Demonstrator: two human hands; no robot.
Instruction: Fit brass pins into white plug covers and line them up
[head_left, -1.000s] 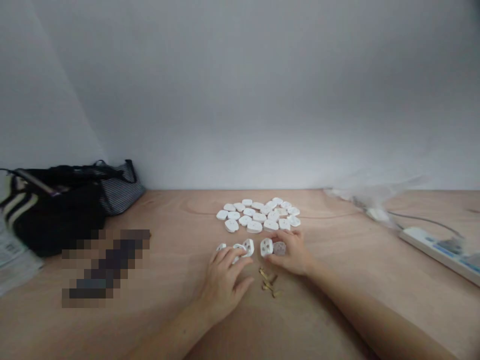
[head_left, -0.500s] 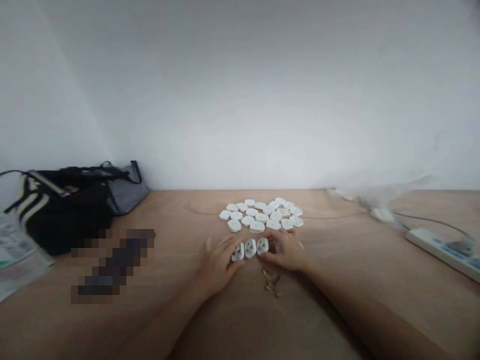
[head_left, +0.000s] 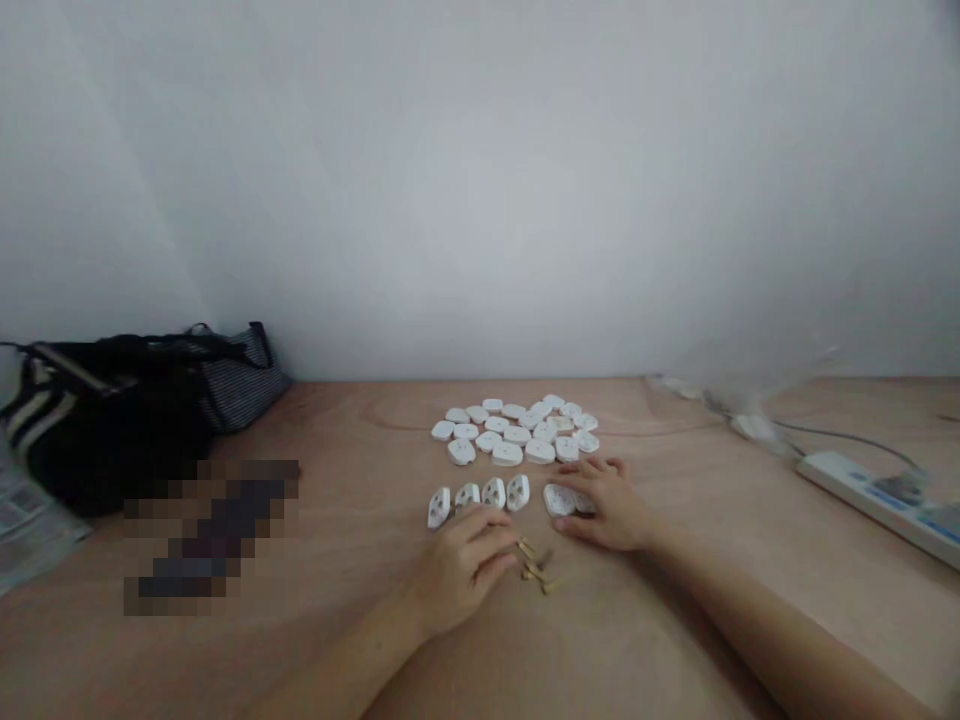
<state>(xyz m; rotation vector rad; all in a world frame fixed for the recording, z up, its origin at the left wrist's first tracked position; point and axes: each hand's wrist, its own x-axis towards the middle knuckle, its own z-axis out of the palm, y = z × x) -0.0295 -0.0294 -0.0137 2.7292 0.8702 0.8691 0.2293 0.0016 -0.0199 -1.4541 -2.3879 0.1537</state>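
Four white plastic plug shells [head_left: 493, 493] stand in a row on the table with their hollow sides showing. My left hand [head_left: 469, 565] is in front of this row, fingers loosely bent and thumb apart, nothing visible in it. Its fingertips are close to several small brass pins [head_left: 536, 572] lying loose. To the right of the row, my right hand [head_left: 611, 505] has its thumb and fingers around another white plug shell [head_left: 558, 500] on the table; the hand partly covers what lies there.
Behind the row lies a cluster of several white plastic pieces [head_left: 516, 435]. A white power strip [head_left: 877, 500] with a cable and a clear plastic bag [head_left: 750, 385] are at the right. Black bags [head_left: 127, 430] and a blurred-out dark item [head_left: 217, 530] are at the left.
My left hand has left the row's left end and come nearer, toward the brass pins. My right hand has moved right, off the row, which now shows one more shell.
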